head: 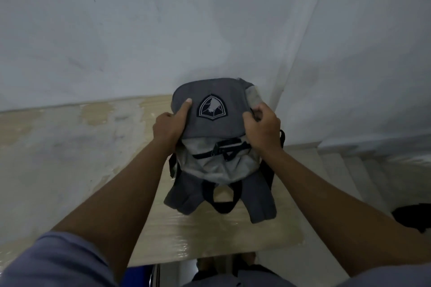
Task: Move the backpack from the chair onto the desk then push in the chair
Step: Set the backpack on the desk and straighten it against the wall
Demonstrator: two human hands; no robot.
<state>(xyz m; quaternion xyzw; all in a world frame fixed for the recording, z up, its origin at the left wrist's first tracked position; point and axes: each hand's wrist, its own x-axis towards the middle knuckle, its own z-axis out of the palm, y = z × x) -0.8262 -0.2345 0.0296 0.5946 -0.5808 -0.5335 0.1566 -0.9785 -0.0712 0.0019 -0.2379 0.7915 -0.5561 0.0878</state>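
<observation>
A grey backpack [217, 144] with a shield-shaped patch lies on the light wooden desk [58, 158], its shoulder straps and top loop toward me. My left hand [171, 123] grips its left side, thumb on the dark front panel. Its right side is pinched in my right hand [261, 127], the fingers curled into the fabric. A sliver of the blue chair [140, 275] with a metal edge shows under the desk's near edge, mostly hidden.
A white wall rises right behind the desk. The desk top ends at its right edge just past the backpack, with pale floor tiles [349, 170] beyond. A dark object [415, 214] lies on the floor at far right.
</observation>
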